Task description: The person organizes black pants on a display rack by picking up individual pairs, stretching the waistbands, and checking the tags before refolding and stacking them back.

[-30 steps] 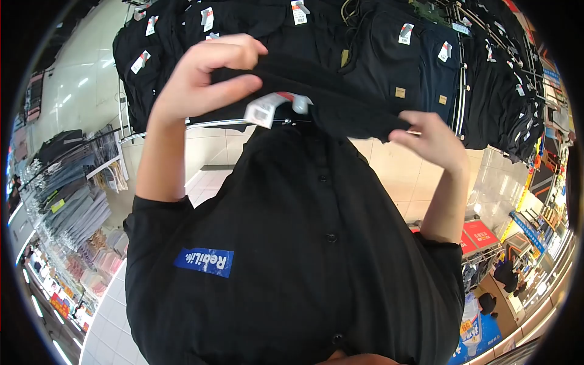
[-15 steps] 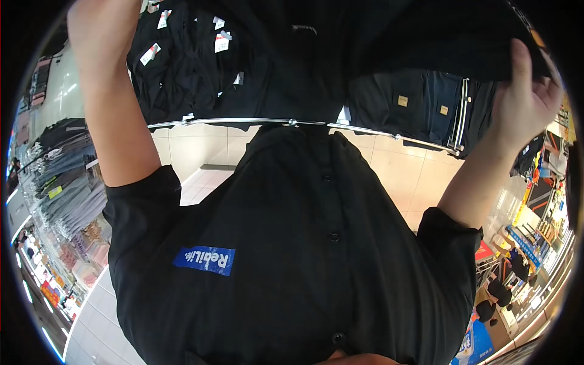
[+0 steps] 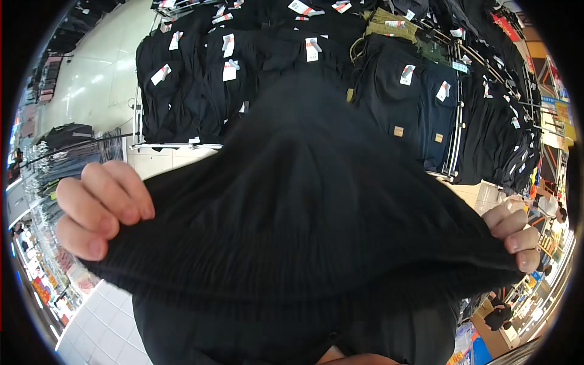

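Stretched wide in front of my chest is a pair of black elastic-waist pants (image 3: 304, 201), the gathered waistband nearest me. My left hand (image 3: 103, 207) has its fingers curled over one end of the waistband. At the other end, my right hand (image 3: 516, 236) grips the band, its thumb hidden. The pants narrow away from me toward the display, where their far end blends into other black clothing. Motion blurs part of the cloth.
Folded black pants (image 3: 176, 91) with white-and-red tags lie on the metal-railed display ahead. Dark navy pants (image 3: 439, 109) and olive clothing (image 3: 389, 27) are to the right. Hanging clothes (image 3: 100, 149) line the left side. A person (image 3: 497, 316) is at the lower right, farther off.
Both hands have come down and back toward my chest, drawing the black pants with them. The waistband now spreads across my shirt, and more of the display shows.
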The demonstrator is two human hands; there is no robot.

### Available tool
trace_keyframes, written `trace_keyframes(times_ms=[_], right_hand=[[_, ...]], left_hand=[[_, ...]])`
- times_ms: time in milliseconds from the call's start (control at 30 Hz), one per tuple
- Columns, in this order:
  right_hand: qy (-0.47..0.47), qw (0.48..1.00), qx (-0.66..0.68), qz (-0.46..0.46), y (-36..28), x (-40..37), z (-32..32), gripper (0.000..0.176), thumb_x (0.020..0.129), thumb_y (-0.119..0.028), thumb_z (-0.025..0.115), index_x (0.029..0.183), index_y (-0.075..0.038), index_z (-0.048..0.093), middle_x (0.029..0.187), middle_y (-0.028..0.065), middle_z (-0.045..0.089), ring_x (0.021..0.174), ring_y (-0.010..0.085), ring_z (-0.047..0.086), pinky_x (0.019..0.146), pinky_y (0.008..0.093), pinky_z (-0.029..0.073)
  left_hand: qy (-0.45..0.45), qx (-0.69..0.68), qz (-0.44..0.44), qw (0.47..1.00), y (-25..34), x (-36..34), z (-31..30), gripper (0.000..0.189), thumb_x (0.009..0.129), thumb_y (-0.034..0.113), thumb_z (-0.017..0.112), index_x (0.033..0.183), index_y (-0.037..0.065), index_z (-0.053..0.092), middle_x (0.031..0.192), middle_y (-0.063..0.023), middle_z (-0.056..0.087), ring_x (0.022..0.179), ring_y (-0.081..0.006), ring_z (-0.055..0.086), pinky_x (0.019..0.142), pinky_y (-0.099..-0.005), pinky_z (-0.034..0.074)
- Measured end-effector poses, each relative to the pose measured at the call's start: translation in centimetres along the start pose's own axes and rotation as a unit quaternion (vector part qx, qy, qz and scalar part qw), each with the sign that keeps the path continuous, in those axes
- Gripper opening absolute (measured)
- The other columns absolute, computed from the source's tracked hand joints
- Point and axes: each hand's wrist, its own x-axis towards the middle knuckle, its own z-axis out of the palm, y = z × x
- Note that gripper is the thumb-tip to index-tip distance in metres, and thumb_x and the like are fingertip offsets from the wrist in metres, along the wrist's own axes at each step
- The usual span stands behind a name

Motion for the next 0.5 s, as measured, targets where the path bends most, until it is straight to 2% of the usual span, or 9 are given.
trace_keyframes(times_ms=[67,133,200,233,367,400,433,467,500], right_hand=[[0.045,0.999,0.009,-0.023,1.1,0.8,0.1,0.017,0.102,-0.019,0.049,0.105,-0.009,0.063,0.094,0.013,0.058,0.071,0.0225,0.044,0.055,0.0335,0.037],[0.099,0.992,-0.071,-0.026,3.9,2.3,-2.6,0.011,0.098,-0.006,0.059,0.108,-0.002,0.063,0.099,0.0137,0.063,0.079,0.022,0.055,0.062,0.032,0.046],[0.198,0.9,-0.388,-0.018,9.6,5.2,-0.3,0.023,0.091,0.005,0.069,0.113,0.003,0.064,0.107,0.0149,0.068,0.093,0.02,0.065,0.078,0.03,0.053],[0.215,0.903,-0.365,0.074,12.1,6.1,-0.4,0.033,0.087,0.004,0.078,0.117,0.004,0.065,0.111,0.0125,0.071,0.1,0.0171,0.067,0.091,0.0281,0.053],[0.093,0.894,-0.423,0.113,28.3,6.2,-8.0,0.034,0.087,-0.018,0.083,0.115,-0.004,0.071,0.098,0.0015,0.07,0.083,0.0069,0.057,0.079,0.0233,0.048],[0.084,0.894,-0.408,0.164,31.4,5.8,-8.3,0.037,0.086,-0.022,0.084,0.116,-0.005,0.071,0.094,0.0018,0.069,0.079,0.0083,0.054,0.077,0.0253,0.048],[0.063,0.863,-0.453,0.212,34.5,5.1,-8.7,0.044,0.088,-0.025,0.083,0.123,-0.004,0.068,0.103,0.0066,0.071,0.088,0.0139,0.062,0.084,0.0284,0.05],[0.068,0.9,-0.414,0.12,40.1,3.2,-10.4,0.052,0.088,-0.027,0.081,0.131,-0.002,0.062,0.117,0.0142,0.069,0.107,0.0263,0.065,0.096,0.0354,0.05],[0.025,0.864,-0.492,0.108,42.9,1.2,-11.4,0.053,0.088,-0.025,0.08,0.131,-0.001,0.06,0.123,0.017,0.067,0.114,0.0318,0.062,0.101,0.0387,0.049]], left_hand=[[0.032,0.002,-0.001,0.999,-0.1,1.0,0.4,0.015,0.099,0.018,0.059,0.084,0.014,0.06,0.083,-0.0029,0.046,0.07,-0.0232,0.052,0.052,-0.0302,0.051],[0.069,0.01,-0.104,0.992,-1.5,2.1,-1.3,0.004,0.096,0.012,0.062,0.093,0.012,0.066,0.088,-0.0041,0.056,0.077,-0.022,0.06,0.064,-0.0309,0.056],[0.1,0.328,-0.047,0.938,-6.7,3.2,-2.6,0.011,0.093,0.006,0.068,0.104,0.009,0.068,0.1,-0.0057,0.067,0.087,-0.019,0.065,0.08,-0.0329,0.056],[0.171,0.224,-0.149,0.948,-9.4,3.0,-4.0,0.023,0.091,0.003,0.073,0.114,0.004,0.067,0.112,-0.0092,0.07,0.102,-0.0176,0.066,0.093,-0.0333,0.052],[0.091,0.292,-0.273,0.912,-24.1,4.2,-10.4,0.035,0.092,0.011,0.074,0.123,0.002,0.062,0.113,-0.0094,0.067,0.103,-0.0177,0.065,0.088,-0.0314,0.053],[0.08,0.255,-0.329,0.906,-27.3,4.2,-10.9,0.037,0.094,0.009,0.072,0.127,0.003,0.057,0.113,-0.0082,0.065,0.101,-0.0158,0.065,0.089,-0.0298,0.053],[0.126,0.322,-0.338,0.876,-31.2,2.6,-12.5,0.046,0.093,0.01,0.073,0.134,0.001,0.053,0.123,-0.0129,0.062,0.105,-0.0206,0.065,0.092,-0.0339,0.053],[0.17,0.386,-0.345,0.838,-34.6,0.4,-13.6,0.055,0.092,0.012,0.073,0.14,0.0,0.05,0.132,-0.0176,0.059,0.11,-0.0255,0.064,0.096,-0.0379,0.053],[0.164,0.464,-0.342,0.801,-36.7,-1.4,-14.0,0.058,0.091,0.014,0.074,0.142,0.001,0.049,0.138,-0.0208,0.054,0.115,-0.03,0.062,0.098,-0.0408,0.052]])
